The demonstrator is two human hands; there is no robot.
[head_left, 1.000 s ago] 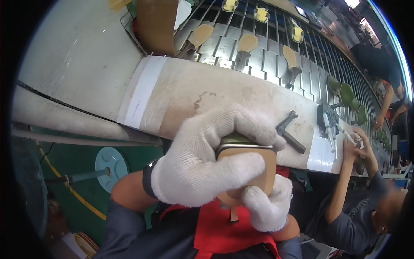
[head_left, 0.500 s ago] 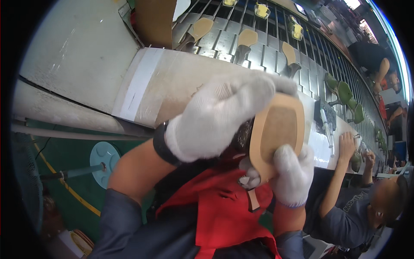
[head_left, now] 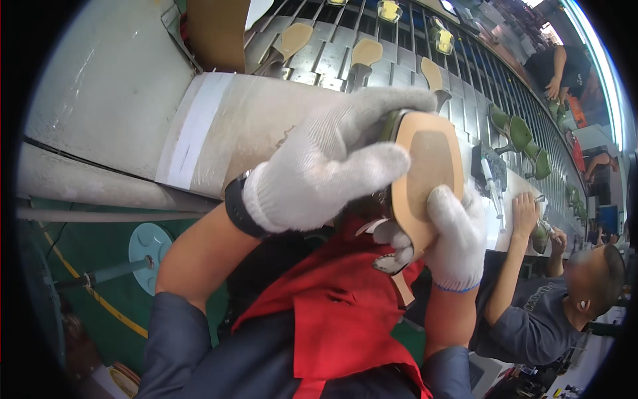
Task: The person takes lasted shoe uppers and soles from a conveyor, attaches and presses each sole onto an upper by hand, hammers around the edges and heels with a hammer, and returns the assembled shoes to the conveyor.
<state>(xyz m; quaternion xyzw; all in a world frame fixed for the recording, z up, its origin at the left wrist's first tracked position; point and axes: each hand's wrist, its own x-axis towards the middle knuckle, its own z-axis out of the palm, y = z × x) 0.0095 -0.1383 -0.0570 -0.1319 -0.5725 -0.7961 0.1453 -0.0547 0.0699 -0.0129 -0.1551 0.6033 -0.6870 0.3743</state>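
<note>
Between my two white-gloved hands is a shoe (head_left: 428, 169), turned with its tan sole up; the sole has a darker middle panel. My left hand (head_left: 319, 159) wraps the shoe's left side and far end, thumb along the sole's edge and fingers behind it. My right hand (head_left: 455, 236) grips the narrow near end, with its thumb on the sole and fingertips curled underneath. A bit of dark green upper shows beside my left fingers. Below hangs the heel part (head_left: 402, 289), near my red apron; the rest of the upper is hidden.
Beyond the pale ledge (head_left: 259, 106), a metal slatted conveyor (head_left: 399, 76) carries several tan-soled shoes (head_left: 365, 52) and green high-heeled shoes (head_left: 518, 133). A cardboard box (head_left: 216, 33) stands far left. Close on the right, a co-worker (head_left: 545, 306) handles a green shoe. A blue stool (head_left: 149, 249) is at left.
My left hand has gone from a blurred sweep near the shoe's far end to a firmer hold on its side. The shoe has risen slightly, and more of its underside shows.
</note>
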